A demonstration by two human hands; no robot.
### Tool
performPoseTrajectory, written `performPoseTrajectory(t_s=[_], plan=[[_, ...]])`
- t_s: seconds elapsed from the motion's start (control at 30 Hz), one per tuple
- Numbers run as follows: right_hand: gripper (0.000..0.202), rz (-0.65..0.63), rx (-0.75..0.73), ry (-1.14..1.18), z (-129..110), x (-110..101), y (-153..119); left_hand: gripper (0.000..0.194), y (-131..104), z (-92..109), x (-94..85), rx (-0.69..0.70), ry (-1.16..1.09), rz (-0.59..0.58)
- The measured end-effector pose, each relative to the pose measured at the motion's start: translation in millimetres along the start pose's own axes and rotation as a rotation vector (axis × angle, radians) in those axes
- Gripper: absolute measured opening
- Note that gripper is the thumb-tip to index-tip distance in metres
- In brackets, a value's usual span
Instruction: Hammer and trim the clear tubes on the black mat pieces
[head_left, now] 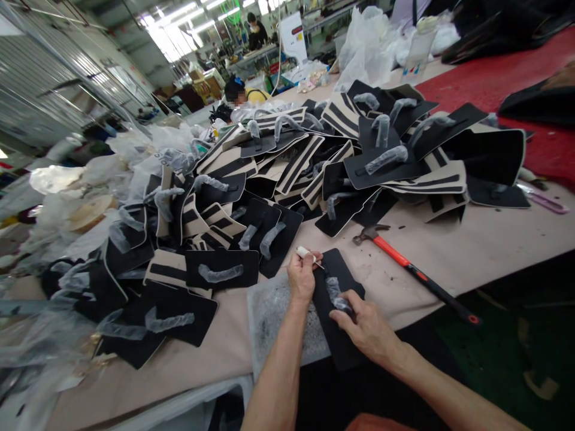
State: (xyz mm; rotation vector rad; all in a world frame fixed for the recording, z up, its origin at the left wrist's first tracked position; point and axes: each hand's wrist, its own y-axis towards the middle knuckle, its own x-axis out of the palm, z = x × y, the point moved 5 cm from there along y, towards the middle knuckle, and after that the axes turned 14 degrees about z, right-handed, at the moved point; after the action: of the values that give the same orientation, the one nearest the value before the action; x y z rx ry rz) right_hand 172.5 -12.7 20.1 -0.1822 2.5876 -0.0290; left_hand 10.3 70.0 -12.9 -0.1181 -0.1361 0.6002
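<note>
My left hand [302,276] is closed round a small white-handled tool [306,254], perhaps an awl. Its thin metal shaft points at the far end of a plastic-wrapped handle [333,288] on a black panel [336,335]. Whether the tip touches the panel I cannot tell. With thumb and fingers, my right hand [366,323] grips the near end of that wrapped handle. The panel lies tilted at the table's near edge, partly over a scuffed translucent board [287,317]. Right of the panel rests a claw hammer [404,263] with a red and black handle.
Black and beige panels with wrapped handles pile up [269,179] across the table [498,239]. Clear plastic bags [148,149] heap at the left. A pink-handled cutter [545,199] lies far right beside red material [476,72]. Co-workers [257,33] are in the background.
</note>
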Motion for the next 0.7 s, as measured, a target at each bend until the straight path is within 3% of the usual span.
performPoseTrajectory(t_s=[0.27,0.4,0.47,0.53,0.63,0.7], plan=[[0.026,0.004,0.011,-0.025,-1.2,-0.3,1.1,0.018,-13.6,17.2,1.3,0.235,0.288,0.109],[0.033,-0.087,-0.001,0.035,-11.4,-10.8,0.0,0.013,-24.7,26.1,3.2,0.354,0.304,0.037],[0.035,-0.066,-0.05,0.056,-9.9,-27.3,4.0,0.014,-27.5,27.2,5.5,0.376,0.276,-0.053],[0.035,0.113,-0.106,-0.018,2.4,-56.1,14.8,0.014,-27.8,26.9,8.9,0.387,0.264,-0.157],[0.038,0.404,-0.162,-0.365,34.9,-102.5,36.6,0.014,-23.5,26.1,12.9,0.392,0.275,-0.256],[0.039,0.387,-0.123,-0.596,59.6,-120.0,53.1,0.013,-17.9,25.5,13.2,0.348,0.231,-0.264]])
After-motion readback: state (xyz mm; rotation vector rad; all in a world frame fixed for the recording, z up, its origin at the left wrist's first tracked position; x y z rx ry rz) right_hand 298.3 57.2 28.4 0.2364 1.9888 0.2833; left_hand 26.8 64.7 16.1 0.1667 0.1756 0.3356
